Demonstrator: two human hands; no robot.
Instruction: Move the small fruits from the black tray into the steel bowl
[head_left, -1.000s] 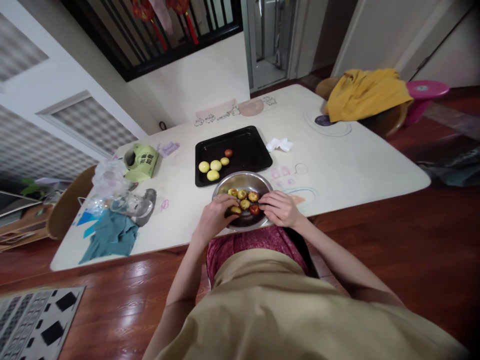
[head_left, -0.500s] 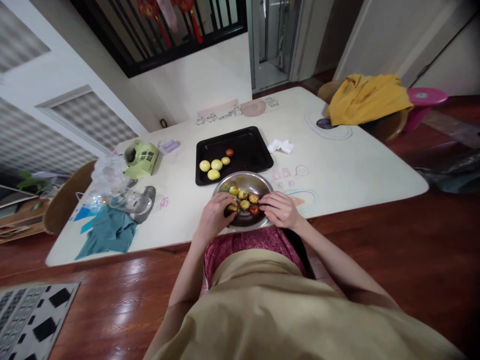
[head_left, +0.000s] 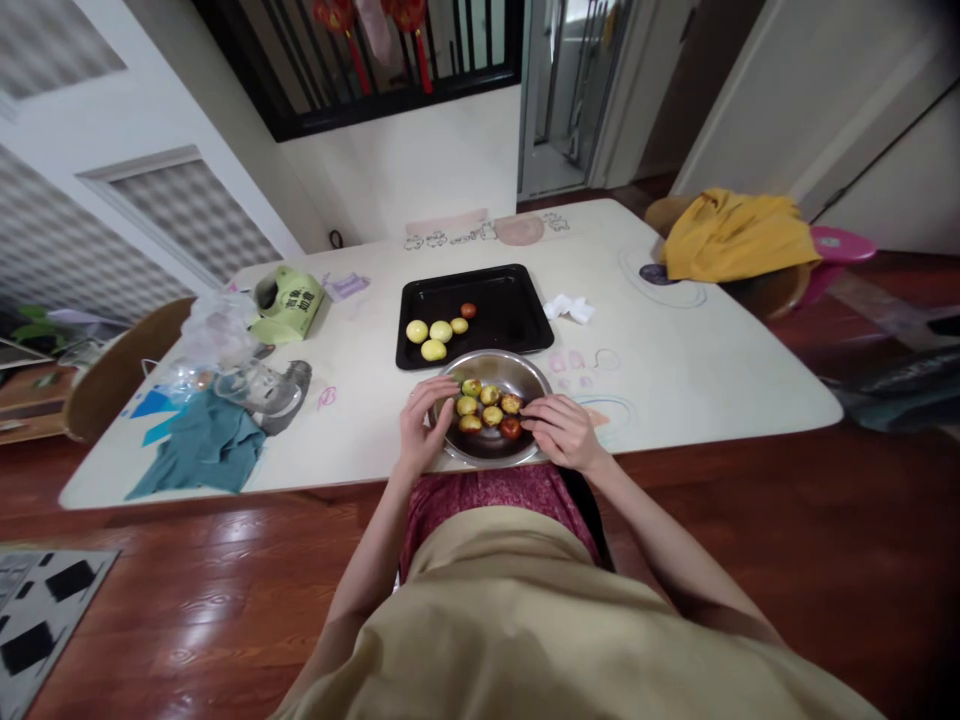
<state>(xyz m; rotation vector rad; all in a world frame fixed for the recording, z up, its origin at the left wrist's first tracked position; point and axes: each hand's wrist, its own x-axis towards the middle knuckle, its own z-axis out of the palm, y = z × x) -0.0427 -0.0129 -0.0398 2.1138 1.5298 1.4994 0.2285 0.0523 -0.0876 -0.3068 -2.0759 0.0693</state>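
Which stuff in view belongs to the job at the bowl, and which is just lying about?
In the job, by the look of it:
metal bowl
browned yellow pieces and red piece inside it
left hand and right hand, both at the bowl
probably black tray, with more round pieces

Apparently just lying about:
white tissue
green package
plastic bag
teal cloth
yellow cloth

Dark Chinese characters, too small to read surely, mark the green bag.
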